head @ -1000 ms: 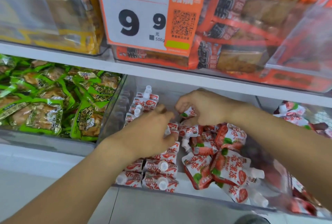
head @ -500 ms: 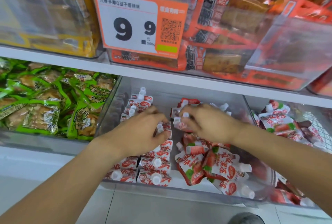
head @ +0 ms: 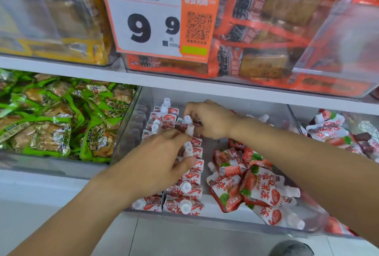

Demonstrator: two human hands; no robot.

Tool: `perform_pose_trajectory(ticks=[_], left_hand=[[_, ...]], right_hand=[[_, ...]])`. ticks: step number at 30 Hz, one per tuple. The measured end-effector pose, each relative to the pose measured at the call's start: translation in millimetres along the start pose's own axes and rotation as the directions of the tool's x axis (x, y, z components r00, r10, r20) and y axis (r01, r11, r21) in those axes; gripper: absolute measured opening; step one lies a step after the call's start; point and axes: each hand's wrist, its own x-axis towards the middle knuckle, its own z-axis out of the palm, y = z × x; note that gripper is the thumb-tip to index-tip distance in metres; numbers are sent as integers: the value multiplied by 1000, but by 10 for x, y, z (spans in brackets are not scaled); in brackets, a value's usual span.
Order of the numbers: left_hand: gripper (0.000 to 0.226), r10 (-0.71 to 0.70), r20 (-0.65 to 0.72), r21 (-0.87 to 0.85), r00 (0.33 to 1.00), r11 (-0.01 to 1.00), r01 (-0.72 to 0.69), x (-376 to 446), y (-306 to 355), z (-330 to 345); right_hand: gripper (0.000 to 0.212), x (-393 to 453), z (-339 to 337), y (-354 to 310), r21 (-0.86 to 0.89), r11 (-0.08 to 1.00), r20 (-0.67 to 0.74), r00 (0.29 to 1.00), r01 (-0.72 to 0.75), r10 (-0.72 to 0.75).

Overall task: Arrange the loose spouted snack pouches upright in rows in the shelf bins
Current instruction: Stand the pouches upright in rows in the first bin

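An upright pouch (head: 189, 127) is pinched by the curled fingers of the right hand (head: 209, 121) at the back of the clear bin (head: 131, 130). Row pouches (head: 184, 190) are pressed by the left hand (head: 158, 165); its grip cannot be told. Loose pouches (head: 252, 190) lie heaped just right.

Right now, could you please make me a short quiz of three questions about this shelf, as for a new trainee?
1. True or false: the loose pouches lie in a heap in the right part of the clear bin.
2. Which is nearer the back of the bin: A) the left hand or B) the right hand?
3. Fill in: the bin to the left holds ____ packets.

Key
1. True. The upright rows of pouches stand in the left part.
2. B. Its fingers are curled at a white-capped pouch in the second row.
3. Green.
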Motion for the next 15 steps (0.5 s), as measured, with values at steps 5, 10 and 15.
perform_pose_trajectory(ticks=[5,10,15], left_hand=[[58,-15,-11,74,1000,997,16,-158,-22,-35],[59,-22,-9,96,1000,995,22,-272,-39,-30],[65,-45,-16,107,999,993,46,-250,-54,-18]], right_hand=[[26,93,-20,73,60,997,20,999,-39,38],[44,123,-50,61,108,989,227,971,-101,74],[53,81,-176,99,234,950,431,898,-207,89]])
